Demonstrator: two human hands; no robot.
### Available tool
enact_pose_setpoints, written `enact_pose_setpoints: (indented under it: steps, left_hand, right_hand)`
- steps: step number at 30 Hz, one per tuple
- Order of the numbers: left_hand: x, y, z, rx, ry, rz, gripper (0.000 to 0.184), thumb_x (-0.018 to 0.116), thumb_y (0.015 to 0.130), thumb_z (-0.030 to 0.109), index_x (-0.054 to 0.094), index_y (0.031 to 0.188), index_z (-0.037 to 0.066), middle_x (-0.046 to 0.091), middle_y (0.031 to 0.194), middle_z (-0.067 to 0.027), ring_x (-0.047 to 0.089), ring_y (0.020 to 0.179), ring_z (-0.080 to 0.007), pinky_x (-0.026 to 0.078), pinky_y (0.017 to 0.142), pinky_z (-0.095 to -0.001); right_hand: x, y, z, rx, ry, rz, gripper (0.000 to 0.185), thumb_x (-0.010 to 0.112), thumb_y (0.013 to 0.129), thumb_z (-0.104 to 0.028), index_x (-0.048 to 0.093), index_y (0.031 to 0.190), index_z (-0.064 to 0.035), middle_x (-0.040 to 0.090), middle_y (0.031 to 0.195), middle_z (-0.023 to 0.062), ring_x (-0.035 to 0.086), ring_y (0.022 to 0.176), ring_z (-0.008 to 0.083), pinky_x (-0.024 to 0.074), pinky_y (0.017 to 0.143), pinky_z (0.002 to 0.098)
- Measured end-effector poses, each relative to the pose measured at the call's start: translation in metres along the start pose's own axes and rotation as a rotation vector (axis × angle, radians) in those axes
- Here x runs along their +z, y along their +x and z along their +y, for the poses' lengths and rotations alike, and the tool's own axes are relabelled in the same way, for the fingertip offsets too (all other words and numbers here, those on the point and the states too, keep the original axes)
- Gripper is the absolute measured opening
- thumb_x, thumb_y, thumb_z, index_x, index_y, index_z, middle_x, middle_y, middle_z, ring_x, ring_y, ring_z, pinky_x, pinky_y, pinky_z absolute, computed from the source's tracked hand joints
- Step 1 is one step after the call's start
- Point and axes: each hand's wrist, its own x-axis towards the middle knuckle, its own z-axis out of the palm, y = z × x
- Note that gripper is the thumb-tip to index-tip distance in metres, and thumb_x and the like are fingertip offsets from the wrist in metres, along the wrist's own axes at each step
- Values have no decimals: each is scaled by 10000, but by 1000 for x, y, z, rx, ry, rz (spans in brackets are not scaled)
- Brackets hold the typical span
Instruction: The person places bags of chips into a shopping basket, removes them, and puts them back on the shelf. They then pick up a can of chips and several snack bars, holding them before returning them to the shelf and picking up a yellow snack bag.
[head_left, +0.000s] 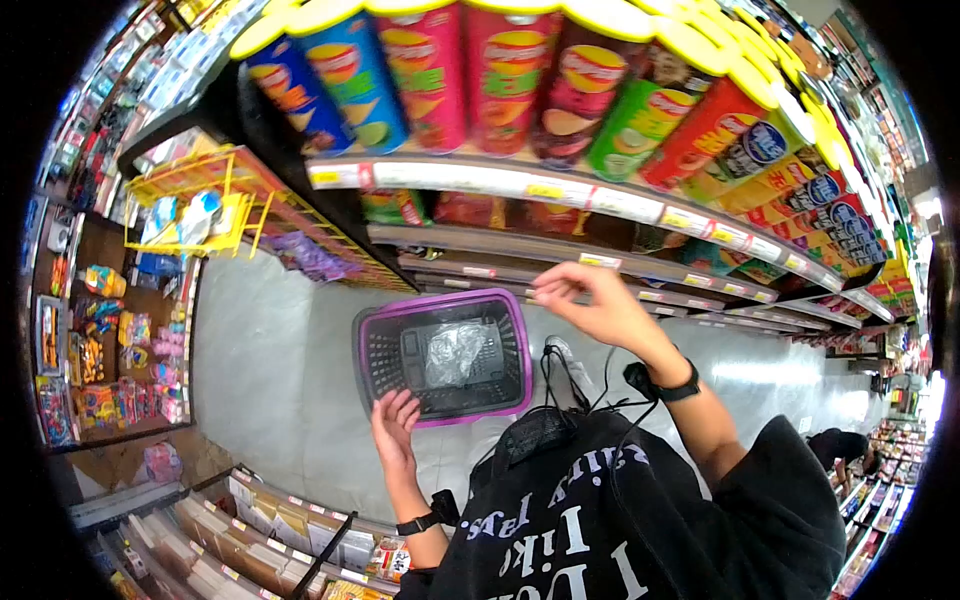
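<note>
Below me on the floor stands a black basket with a purple rim (525, 345); a clear plastic package (455, 350) lies inside it. My left hand (395, 418) is at the basket's near left corner, fingers apart and slightly curled, holding nothing. My right hand (588, 298) hangs in the air to the right of the basket, below the shelf edge, its fingers loosely bent with nothing visible between them. Chip cans (508, 85) with yellow lids line the top shelf in front of me.
Lower shelves with snack bags (470, 210) run under the cans. A yellow wire rack (190, 210) juts out at the left. Toy shelves (110, 340) stand far left, and stationery racks (270, 520) are at the lower left. Another person (838, 447) is at the far right.
</note>
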Motion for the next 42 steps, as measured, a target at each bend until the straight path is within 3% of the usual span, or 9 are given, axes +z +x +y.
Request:
enact_pose_setpoints:
  steps: [6, 11, 15, 19, 29, 33, 34, 37, 42]
  left_hand:
    - [99, -9, 2, 99, 239, -35, 494, 488, 1018, 436, 542, 1277, 18, 644, 1219, -163, 645, 1049, -250, 487, 896, -336]
    - [261, -41, -17, 266, 547, -268, 434, 535, 1016, 370, 549, 1270, 18, 669, 1160, -131, 653, 1022, -216, 476, 885, -311]
    - [352, -59, -29, 362, 649, -446, 320, 561, 1010, 217, 549, 1243, -1, 668, 1160, -146, 661, 1007, -209, 494, 914, -331]
    - [410, -82, -26, 435, 845, -558, 307, 585, 983, 125, 548, 1261, 0, 672, 1165, -124, 640, 1052, -205, 478, 947, -336]
    - [439, -110, -37, 487, 1024, -715, 353, 684, 914, 141, 590, 1219, -11, 701, 1127, -139, 683, 1037, -232, 492, 924, -344]
    - [428, -115, -36, 510, 1009, -733, 339, 675, 907, 98, 593, 1217, -14, 702, 1126, -124, 676, 1031, -219, 496, 927, -343]
    - [427, -116, -36, 513, 1002, -749, 333, 659, 907, 58, 588, 1222, -23, 701, 1135, -117, 666, 1035, -204, 496, 936, -339]
    - [420, -122, -34, 568, 989, -736, 337, 671, 891, 40, 598, 1214, -22, 705, 1122, -118, 668, 1030, -205, 498, 931, -338]
    - [422, -132, -30, 775, 767, -730, 774, 825, 789, 200, 431, 1427, 11, 659, 1221, -148, 650, 1106, -256, 489, 954, -365]
  right_hand:
    - [-123, -73, -20, -209, -319, 697, 142, 727, 850, -19, 686, 985, 0, 702, 896, 81, 645, 772, 117, 505, 699, 242]
    - [-239, -112, -29, -695, -697, 1111, 414, 838, 713, -8, 632, 1069, -53, 591, 1063, 100, 590, 901, 209, 508, 700, 281]
    - [-296, -133, -44, -632, -1046, 1065, 458, 806, 750, -11, 592, 1155, -7, 518, 1192, 132, 564, 1055, 223, 509, 884, 328]
    - [-323, -129, -45, -454, -1171, 1025, 719, 863, 715, -254, 581, 1332, -17, 548, 1391, 147, 426, 1317, 316, 277, 1113, 449]
    - [-324, -128, -39, -477, -1076, 898, 623, 886, 709, -214, 472, 1172, -172, 534, 1430, 170, 374, 1416, 414, 27, 1170, 611]
    - [-316, -115, -11, -826, -787, 901, 519, 870, 669, -108, 529, 1053, -185, 578, 1354, 143, 447, 1331, 470, 125, 1157, 650]
    - [-313, -121, -16, -763, -843, 879, 608, 864, 660, -46, 494, 1124, -180, 587, 1330, 127, 463, 1300, 507, 309, 1087, 676]
    - [-304, -135, -30, -746, -1039, 837, 701, 846, 720, -28, 411, 1258, -143, 545, 1341, 190, 460, 1307, 512, 374, 1070, 650]
    - [-274, -147, -49, -883, -689, 884, 692, 792, 794, -97, 390, 1354, -41, 525, 1306, 221, 499, 1259, 484, 452, 1043, 609]
